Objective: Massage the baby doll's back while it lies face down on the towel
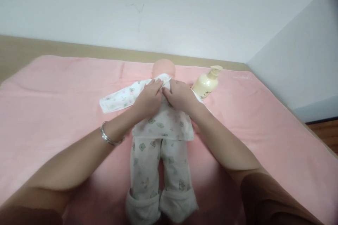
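Note:
A baby doll [164,68] lies on the pink cloth, its bald head toward the wall; its face does not show. It is dressed in a white patterned shirt [163,128] and white patterned trousers [146,168] with turned-up cuffs. At the upper part of the shirt, just below the neck, my left hand [150,96] has its fingers bent onto the fabric. Close beside it, my right hand [181,96] grips the shirt near the collar with thumb and curled fingers. The bit of cloth between the fingertips is mostly hidden.
A cream pump bottle [207,83] stands to the right of the doll, close behind my right hand. The pink cloth [60,112] covers a tan surface [16,54] whose far edge meets a white wall [190,14]. One shirt sleeve [117,100] stretches out left.

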A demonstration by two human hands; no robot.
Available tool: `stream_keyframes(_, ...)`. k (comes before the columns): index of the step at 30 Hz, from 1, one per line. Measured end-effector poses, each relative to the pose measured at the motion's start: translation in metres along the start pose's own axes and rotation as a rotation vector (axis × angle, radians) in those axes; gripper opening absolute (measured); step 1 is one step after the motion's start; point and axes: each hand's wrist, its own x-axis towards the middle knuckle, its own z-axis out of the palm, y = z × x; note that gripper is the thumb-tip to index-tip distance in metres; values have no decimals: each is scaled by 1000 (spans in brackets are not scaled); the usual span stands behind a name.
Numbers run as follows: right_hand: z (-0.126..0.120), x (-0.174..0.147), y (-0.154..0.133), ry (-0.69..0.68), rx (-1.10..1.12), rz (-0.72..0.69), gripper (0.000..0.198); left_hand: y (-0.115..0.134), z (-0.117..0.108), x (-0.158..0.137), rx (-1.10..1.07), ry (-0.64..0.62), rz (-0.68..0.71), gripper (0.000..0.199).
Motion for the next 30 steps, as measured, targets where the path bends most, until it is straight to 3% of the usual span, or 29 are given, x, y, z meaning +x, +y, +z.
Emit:
stream_keyframes(6,10,-26,-23,132,-309,-58,50,-27,0,29,-22,68,9,54)
stream_keyframes(10,8,-24,-21,118,-233,-50,42,-35,8,34,-21,146,47,49)
stream_keyframes(14,1,-9,-7,30,-116,-16,42,-26,14,20,110,209,77,49)
stream_keyframes(21,1,12,8,-19,25,68,51,-4,11,-3,189,90,75,54)
stream_keyframes(26,7,-1,-4,50,-103,22,47,-16,10,13,100,73,32,59)
stream_keyframes(30,15,-14,-16,162,-205,-10,43,-31,14,28,68,146,19,62)
